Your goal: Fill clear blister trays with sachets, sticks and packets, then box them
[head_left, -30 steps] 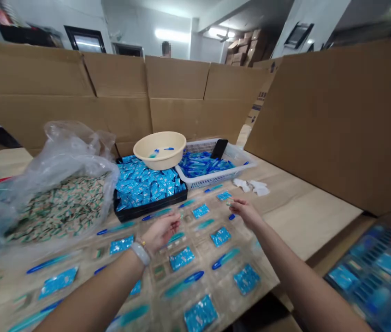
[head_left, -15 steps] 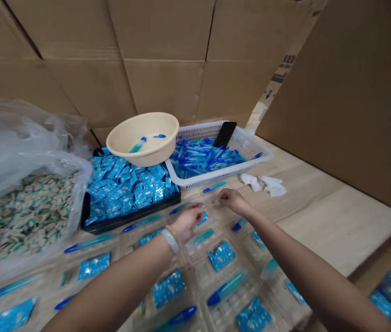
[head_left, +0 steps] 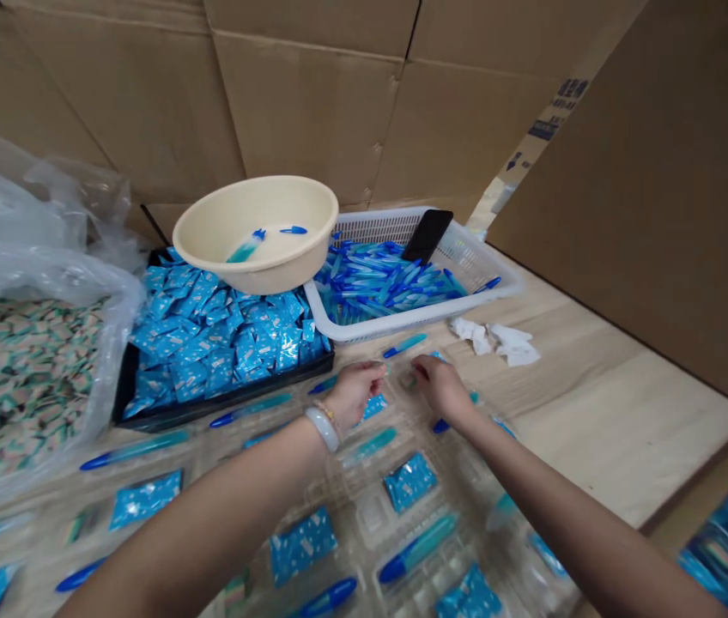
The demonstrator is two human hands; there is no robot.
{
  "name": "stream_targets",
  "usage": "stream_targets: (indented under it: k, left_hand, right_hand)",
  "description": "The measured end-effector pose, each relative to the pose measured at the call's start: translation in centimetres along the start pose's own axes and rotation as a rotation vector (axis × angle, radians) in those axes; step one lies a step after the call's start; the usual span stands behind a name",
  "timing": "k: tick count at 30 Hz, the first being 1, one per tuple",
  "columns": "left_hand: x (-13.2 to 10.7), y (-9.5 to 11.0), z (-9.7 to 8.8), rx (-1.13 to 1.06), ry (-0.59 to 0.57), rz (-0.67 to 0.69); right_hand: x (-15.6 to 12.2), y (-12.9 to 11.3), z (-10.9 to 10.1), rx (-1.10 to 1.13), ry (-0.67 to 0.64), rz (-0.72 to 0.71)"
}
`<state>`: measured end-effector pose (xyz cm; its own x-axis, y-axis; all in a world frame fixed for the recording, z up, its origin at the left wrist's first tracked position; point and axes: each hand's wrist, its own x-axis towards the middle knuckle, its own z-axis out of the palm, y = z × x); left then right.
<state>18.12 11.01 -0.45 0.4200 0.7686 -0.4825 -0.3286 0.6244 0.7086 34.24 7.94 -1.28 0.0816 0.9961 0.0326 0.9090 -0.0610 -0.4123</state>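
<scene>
My left hand [head_left: 355, 390], a pale bangle on its wrist, is pinched closed over the far end of the clear plastic blister trays [head_left: 370, 515] that cover the near table. My right hand [head_left: 439, 384] is closed just beside it, fingertips pressing a small greenish packet [head_left: 408, 380] into a tray pocket. What the left fingers pinch is too small to name. The trays hold blue foil packets [head_left: 410, 479] and blue pens [head_left: 416, 545] in their pockets.
A black tray of blue foil packets [head_left: 222, 330] carries a cream bowl [head_left: 257, 232]. A white basket of blue pens [head_left: 396, 283] holds a black phone [head_left: 427, 236]. A clear bag of green packets [head_left: 16, 360] lies left. Crumpled white paper [head_left: 499, 339] lies right. Cardboard walls [head_left: 647, 189] surround the table.
The camera tilted down and closer. Both hands moved together toward the far end of the trays, the right hand lowering onto a pocket.
</scene>
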Motion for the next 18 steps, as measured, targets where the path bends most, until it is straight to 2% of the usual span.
stream_targets:
  k: [5, 8, 11, 14, 16, 18]
  left_hand:
    - [0.1, 0.3, -0.2, 0.031, -0.027, -0.004]
    - [0.4, 0.6, 0.3, 0.04, -0.054, 0.01]
    - [1.2, 0.7, 1.3, 0.046, -0.062, 0.025]
    - [2.1, 0.4, 2.4, 0.047, -0.088, 0.01]
    - [2.6, 0.1, 2.8, 0.038, -0.07, -0.002]
    - [2.8, -0.2, 3.1, 0.04, -0.034, 0.002]
  right_hand:
    - [-0.1, 1.0, -1.5, 0.031, -0.132, -0.273]
    - [0.0, 1.2, -1.5, -0.009, -0.203, -0.342]
    - [-0.3, 1.2, -0.9, -0.079, -0.168, -0.325]
    - [-1.3, 1.3, -0.3, -0.145, -0.064, -0.256]
    - [-2.0, 1.5, 0.0, -0.18, 0.016, -0.195]
    - [-2.7, 1.6, 0.0, -0.221, 0.035, -0.17]
